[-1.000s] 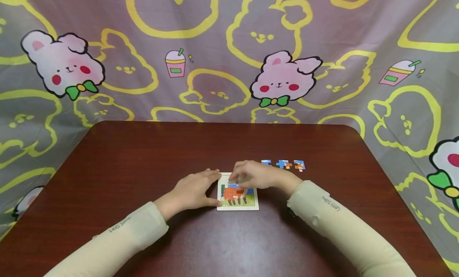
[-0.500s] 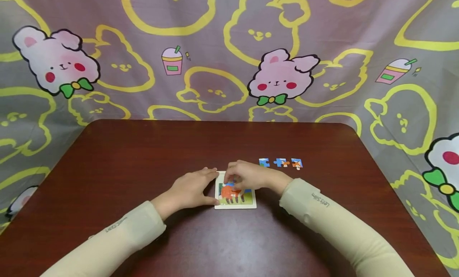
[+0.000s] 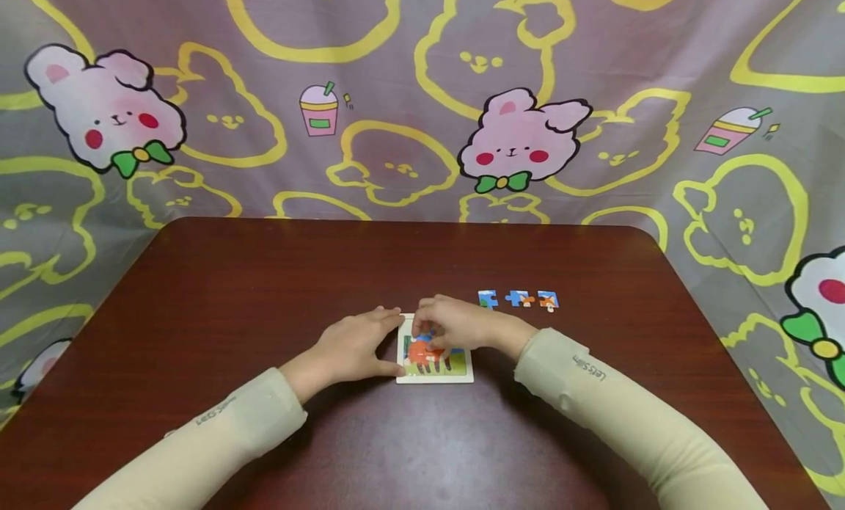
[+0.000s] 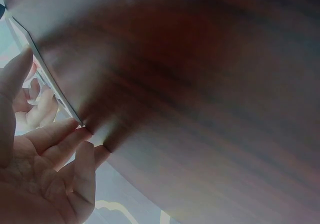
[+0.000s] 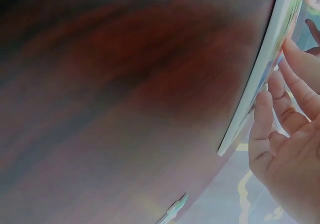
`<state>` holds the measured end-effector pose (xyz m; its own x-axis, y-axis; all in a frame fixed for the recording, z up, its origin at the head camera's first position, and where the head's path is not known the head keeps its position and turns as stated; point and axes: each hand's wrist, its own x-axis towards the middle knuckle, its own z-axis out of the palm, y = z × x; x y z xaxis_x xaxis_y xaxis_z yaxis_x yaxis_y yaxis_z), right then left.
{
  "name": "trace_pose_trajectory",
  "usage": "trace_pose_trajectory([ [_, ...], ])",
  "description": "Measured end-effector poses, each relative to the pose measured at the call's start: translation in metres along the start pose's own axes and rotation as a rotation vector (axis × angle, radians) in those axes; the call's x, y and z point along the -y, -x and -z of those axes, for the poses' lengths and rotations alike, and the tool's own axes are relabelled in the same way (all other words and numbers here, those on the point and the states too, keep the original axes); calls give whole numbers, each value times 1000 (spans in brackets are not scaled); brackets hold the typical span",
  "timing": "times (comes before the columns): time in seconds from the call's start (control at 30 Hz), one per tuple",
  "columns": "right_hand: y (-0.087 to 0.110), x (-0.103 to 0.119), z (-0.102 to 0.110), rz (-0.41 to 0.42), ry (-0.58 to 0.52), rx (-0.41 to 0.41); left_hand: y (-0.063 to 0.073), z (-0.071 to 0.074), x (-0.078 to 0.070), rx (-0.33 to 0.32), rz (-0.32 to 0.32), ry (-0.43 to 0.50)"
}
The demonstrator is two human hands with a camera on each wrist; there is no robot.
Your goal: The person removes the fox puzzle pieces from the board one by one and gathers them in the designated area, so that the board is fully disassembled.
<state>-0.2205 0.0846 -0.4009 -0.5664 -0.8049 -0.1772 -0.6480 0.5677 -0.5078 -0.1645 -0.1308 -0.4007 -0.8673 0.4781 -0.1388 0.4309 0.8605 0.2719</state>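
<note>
A small jigsaw puzzle board [image 3: 455, 380] with a pale rim lies on the table, showing an orange animal on green grass. Along its left side my left hand [image 3: 350, 347] rests with fingers stretched out, thumb at the near corner and fingertips at the far one. In the left wrist view those fingertips [image 4: 75, 124] meet the board's edge. Over the upper part of the picture, my right hand [image 3: 455, 323] has thumb and fingers bent down onto a blue puzzle piece [image 3: 424, 337], pinching it at the board. Its fingers cover much of that piece.
Three loose puzzle pieces lie in a row beyond the right hand: a blue and green one [image 3: 487, 299], a blue one with orange [image 3: 518, 299] and one with an orange face [image 3: 548, 299]. A patterned curtain [image 3: 396, 92] hangs behind the brown table [image 3: 264, 268].
The right hand has lowered slightly and shifted left over the board, bringing the blue piece down onto the picture's upper part. The left hand keeps its place at the board's edge.
</note>
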Motion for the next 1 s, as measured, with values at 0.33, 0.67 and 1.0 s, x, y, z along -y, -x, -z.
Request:
trace_pose_trajectory([
  [0.33, 1, 0, -2, 17, -6, -21, 1, 0, -1, 4, 8, 2],
  [0.67, 1, -1, 0, 65, -175, -16, 0, -1, 0, 3, 10, 1],
  [1.0, 3, 3, 2, 39, -266, -25, -1, -1, 0, 5, 6, 3],
])
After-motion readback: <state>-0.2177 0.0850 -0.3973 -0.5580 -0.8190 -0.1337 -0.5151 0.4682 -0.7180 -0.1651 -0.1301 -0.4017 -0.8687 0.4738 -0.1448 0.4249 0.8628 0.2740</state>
